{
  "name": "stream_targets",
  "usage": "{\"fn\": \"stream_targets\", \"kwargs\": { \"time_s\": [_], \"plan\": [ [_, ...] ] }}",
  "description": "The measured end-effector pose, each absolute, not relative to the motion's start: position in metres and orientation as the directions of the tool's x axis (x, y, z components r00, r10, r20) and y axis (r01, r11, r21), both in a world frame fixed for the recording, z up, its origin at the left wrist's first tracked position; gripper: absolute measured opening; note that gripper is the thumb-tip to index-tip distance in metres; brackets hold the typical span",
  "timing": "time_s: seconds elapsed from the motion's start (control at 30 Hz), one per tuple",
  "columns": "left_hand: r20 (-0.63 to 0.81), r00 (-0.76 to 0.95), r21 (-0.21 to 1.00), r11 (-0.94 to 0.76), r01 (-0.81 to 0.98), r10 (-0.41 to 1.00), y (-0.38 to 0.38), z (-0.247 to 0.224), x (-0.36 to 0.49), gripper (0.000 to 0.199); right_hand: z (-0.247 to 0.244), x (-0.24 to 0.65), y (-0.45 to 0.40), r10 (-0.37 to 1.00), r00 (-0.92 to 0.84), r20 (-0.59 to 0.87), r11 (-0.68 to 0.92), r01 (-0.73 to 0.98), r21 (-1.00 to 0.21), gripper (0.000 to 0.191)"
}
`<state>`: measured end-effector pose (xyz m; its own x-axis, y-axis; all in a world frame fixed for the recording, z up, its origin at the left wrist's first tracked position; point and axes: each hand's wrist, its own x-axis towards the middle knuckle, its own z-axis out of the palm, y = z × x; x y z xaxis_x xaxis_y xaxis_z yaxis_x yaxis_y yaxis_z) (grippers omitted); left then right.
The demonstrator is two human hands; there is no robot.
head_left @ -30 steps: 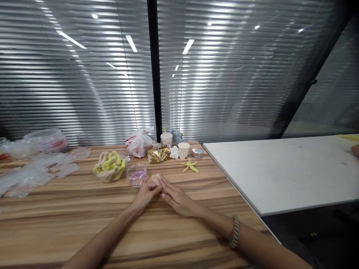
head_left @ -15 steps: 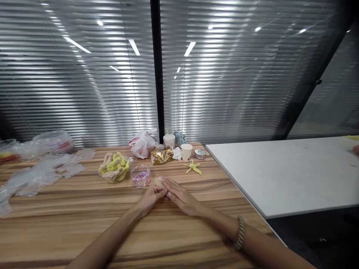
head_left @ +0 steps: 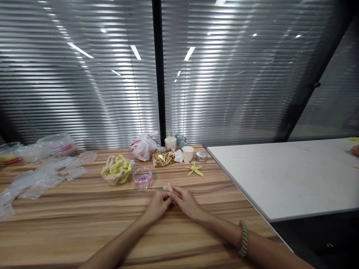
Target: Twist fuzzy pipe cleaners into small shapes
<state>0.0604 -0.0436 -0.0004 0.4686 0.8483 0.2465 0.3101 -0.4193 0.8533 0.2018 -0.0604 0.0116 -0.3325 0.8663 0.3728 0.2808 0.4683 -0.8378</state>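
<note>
Over the wooden table, my left hand (head_left: 159, 203) and my right hand (head_left: 185, 201) meet with their fingertips pinched together. Between them they hold a small beige, soft-looking piece (head_left: 168, 187), whose pale end sticks up past the fingers; the rest is hidden. Just beyond my left hand stands a round clear tub (head_left: 143, 179) with small pink and purple bits inside. To its left, a clear bowl (head_left: 114, 182) is heaped with yellow and beige fuzzy twists (head_left: 120, 165). A yellow star-like shape with thin arms (head_left: 195, 169) lies beyond my right hand.
At the back are a white plastic bag (head_left: 143, 147), a gold foil packet (head_left: 164, 158), paper cups (head_left: 187, 154) and a round tin (head_left: 201, 156). Clear plastic packaging (head_left: 47, 173) covers the left. A white table (head_left: 280, 175) adjoins on the right, another person's hand (head_left: 355, 150) at its edge.
My right hand's fingers, stretched flat over the beige piece before, have curled into a pinch. The piece now stands up more above my fingertips. The view has shifted slightly.
</note>
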Motion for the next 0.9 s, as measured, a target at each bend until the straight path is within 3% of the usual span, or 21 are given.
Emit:
{"fn": "stream_targets", "kwargs": {
  "time_s": [0.2,0.27,0.37,0.43,0.53,0.67,0.9],
  "plan": [
    [0.489,0.46,0.563,-0.671,0.482,0.741,-0.045,0.02,0.047,0.024,0.01,0.204,-0.055,0.913,-0.213,0.348,0.377,0.112,-0.92,0.036],
    [0.636,0.249,0.471,-0.623,0.624,0.73,-0.038,0.033,0.032,0.026,0.009,0.209,-0.05,0.924,-0.162,0.347,0.364,0.096,-0.926,0.038],
    [0.703,0.058,0.423,-0.483,0.767,0.709,-0.022,0.047,0.007,0.033,0.007,0.214,-0.046,0.934,-0.12,0.337,0.349,0.1,-0.932,0.04],
    [0.66,0.126,0.385,-0.476,0.791,0.741,-0.013,0.051,-0.005,0.036,0.006,0.215,-0.046,0.934,-0.134,0.332,0.35,0.136,-0.927,0.04],
    [0.466,0.311,0.363,-0.5,0.787,0.828,-0.007,0.053,-0.013,0.046,0.004,0.213,-0.049,0.922,-0.166,0.349,0.382,0.247,-0.89,0.037],
    [0.262,0.337,0.328,-0.412,0.85,0.904,-0.012,0.056,-0.012,0.059,0.003,0.211,-0.051,0.903,-0.171,0.393,0.429,0.396,-0.812,0.032],
    [0.252,0.354,0.262,-0.416,0.871,0.901,-0.015,0.057,-0.011,0.058,0.004,0.212,-0.051,0.895,-0.197,0.401,0.446,0.443,-0.778,0.028]
  ]
}}
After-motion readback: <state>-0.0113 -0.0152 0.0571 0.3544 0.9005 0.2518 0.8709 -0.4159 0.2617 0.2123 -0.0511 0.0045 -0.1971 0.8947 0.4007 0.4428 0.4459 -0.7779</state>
